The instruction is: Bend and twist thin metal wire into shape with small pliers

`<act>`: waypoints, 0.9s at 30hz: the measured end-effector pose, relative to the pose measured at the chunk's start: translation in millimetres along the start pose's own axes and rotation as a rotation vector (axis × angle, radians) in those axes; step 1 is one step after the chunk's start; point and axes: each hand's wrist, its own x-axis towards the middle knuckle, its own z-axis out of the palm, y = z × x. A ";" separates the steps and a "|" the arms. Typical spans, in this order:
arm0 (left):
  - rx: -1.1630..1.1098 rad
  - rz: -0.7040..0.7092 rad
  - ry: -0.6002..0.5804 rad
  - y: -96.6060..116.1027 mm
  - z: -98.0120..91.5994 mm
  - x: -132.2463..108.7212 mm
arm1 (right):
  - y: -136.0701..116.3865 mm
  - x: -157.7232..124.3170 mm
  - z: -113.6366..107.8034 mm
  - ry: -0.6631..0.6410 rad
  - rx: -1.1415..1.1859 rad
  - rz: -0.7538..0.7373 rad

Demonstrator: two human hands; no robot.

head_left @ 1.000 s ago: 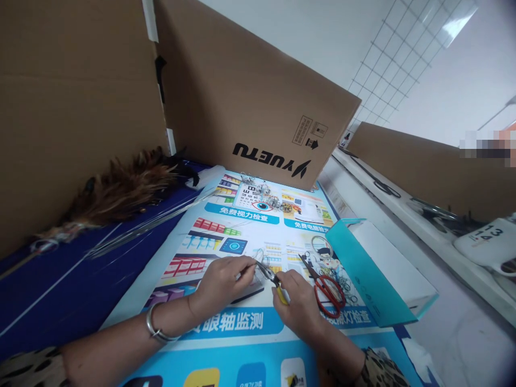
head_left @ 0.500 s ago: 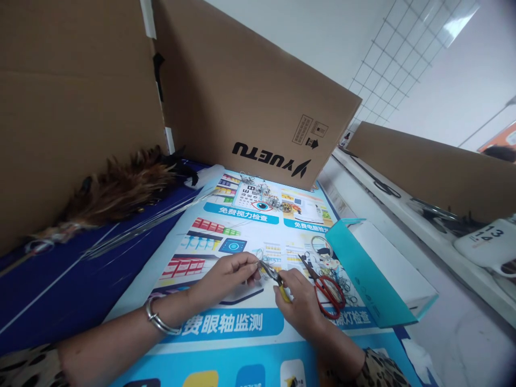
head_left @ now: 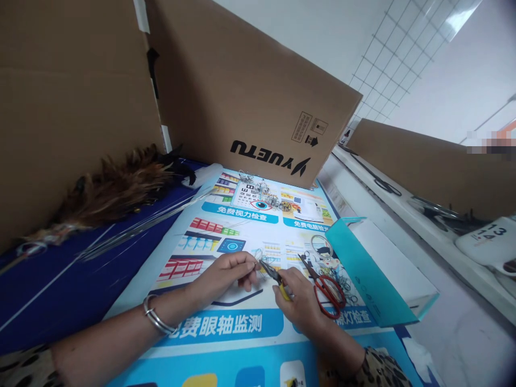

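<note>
My left hand (head_left: 226, 274) pinches a small piece of thin wire (head_left: 258, 258) over a printed blue poster (head_left: 226, 322). My right hand (head_left: 300, 301) is closed round the yellow handles of small pliers (head_left: 273, 273), whose jaws meet the wire at my left fingertips. A silver bangle (head_left: 155, 321) sits on my left wrist. Red-handled scissors (head_left: 326, 287) lie just right of my right hand. Small wire ornaments (head_left: 268, 196) sit at the poster's far end.
Brown cardboard sheets (head_left: 250, 102) stand as walls behind and to the left. A feather duster (head_left: 108, 196) and long thin wires (head_left: 137, 228) lie on the blue cloth at left. A teal-edged white box (head_left: 379, 269) lies at right, with loose rings beside it.
Both hands have shifted slightly toward me and left with the camera view; the pliers stay at the wire between the fingertips.
</note>
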 end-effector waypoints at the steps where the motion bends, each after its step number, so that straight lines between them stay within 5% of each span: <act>1: 0.011 0.000 0.029 0.3 -0.1 -0.2 | 0.1 0.1 -0.1 0.000 -0.008 0.012; 27: 0.112 -0.060 0.033 -2.7 -3.8 2.5 | 6.1 -2.8 3.8 -0.041 -0.036 -0.012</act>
